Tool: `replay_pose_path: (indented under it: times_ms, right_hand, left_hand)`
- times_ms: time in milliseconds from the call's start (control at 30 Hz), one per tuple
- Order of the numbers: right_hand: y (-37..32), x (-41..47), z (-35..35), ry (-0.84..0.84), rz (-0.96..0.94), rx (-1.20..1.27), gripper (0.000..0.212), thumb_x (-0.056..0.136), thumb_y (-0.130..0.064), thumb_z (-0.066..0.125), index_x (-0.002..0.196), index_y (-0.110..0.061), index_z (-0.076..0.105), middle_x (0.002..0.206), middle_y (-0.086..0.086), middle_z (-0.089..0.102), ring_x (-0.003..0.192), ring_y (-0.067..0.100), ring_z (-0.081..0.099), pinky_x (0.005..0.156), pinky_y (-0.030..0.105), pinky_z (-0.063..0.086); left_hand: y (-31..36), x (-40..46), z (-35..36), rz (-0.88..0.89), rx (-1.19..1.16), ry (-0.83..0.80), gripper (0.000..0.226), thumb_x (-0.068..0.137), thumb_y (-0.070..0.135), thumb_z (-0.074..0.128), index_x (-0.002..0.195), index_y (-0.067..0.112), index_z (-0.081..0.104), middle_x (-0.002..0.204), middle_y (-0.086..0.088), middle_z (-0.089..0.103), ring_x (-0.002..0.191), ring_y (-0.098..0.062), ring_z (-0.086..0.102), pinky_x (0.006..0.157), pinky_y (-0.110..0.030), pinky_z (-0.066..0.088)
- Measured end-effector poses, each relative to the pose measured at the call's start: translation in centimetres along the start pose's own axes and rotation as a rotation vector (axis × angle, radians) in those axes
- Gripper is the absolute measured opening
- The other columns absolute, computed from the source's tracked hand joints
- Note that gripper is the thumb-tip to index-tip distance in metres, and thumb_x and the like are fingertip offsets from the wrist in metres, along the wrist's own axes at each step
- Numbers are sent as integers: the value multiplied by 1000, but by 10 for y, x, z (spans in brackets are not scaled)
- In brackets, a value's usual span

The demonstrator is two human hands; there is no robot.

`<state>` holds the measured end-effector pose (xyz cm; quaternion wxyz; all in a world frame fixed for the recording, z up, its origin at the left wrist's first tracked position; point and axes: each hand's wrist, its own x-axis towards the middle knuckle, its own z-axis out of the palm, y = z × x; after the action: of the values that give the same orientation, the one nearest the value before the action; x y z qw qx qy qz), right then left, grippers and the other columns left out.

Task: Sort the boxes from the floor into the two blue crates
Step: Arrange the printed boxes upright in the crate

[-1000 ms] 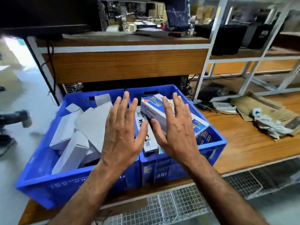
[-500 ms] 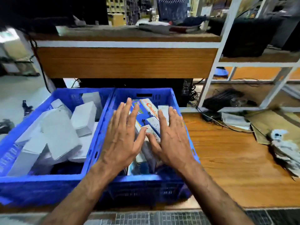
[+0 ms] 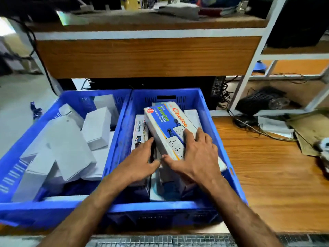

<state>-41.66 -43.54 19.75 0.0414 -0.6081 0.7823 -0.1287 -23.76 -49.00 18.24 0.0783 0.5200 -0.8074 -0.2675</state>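
Two blue crates stand side by side on a wooden shelf. The left crate [image 3: 35, 209] holds several plain white boxes [image 3: 69, 145]. In the right crate [image 3: 208, 104] lie printed "Choice Lumino" boxes. The top printed box [image 3: 165, 120] lies tilted across the others. My right hand [image 3: 197, 157] grips its near end, thumb at the near left corner and fingers over the top and right edge. My left hand [image 3: 138, 161] reaches into the gap at the box's left side, fingers straight against it. Another printed box [image 3: 139, 129] stands just left of it.
The wooden shelf top [image 3: 267, 166] extends to the right, with papers [image 3: 274, 125] and cables at its back. A black keyboard [image 3: 258, 100] lies behind a white frame post [image 3: 249, 72]. A wooden panel [image 3: 142, 56] overhangs the crates. Wire mesh [image 3: 160, 241] runs below the front edge.
Both hands dropped from hovering flat above the right crate into it. The right hand took hold of the top printed box; the left slid in beside it.
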Motion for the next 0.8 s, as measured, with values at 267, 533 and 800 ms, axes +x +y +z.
replay_pose_path:
  times_ms: [267, 533, 800]
  right_hand:
    - [-9, 27, -16, -48, 283, 514, 102, 51, -84, 65, 138, -31, 56, 133, 4, 61, 124, 27, 58, 106, 46, 47]
    - [-5, 30, -47, -398, 335, 1644, 30, 94, -35, 62, 91, -13, 82, 87, 11, 76, 59, 19, 71, 50, 23, 53]
    - [-29, 41, -26, -438, 344, 1635, 46, 91, -41, 67, 121, -7, 72, 111, 17, 76, 83, 27, 74, 70, 32, 58]
  left_hand:
    - [-23, 18, 1, -71, 245, -139, 109, 81, 63, 74, 161, 24, 11, 166, -22, 11, 155, -34, 14, 125, -42, 22]
    - [-27, 24, -4, -79, 259, -243, 76, 83, 36, 79, 145, 19, 39, 167, -19, 2, 156, -33, 7, 122, -48, 31]
    - [-14, 29, -17, -35, -416, 104, 22, 103, 21, 48, 117, 15, 63, 118, -3, 70, 114, -28, 65, 93, -37, 55]
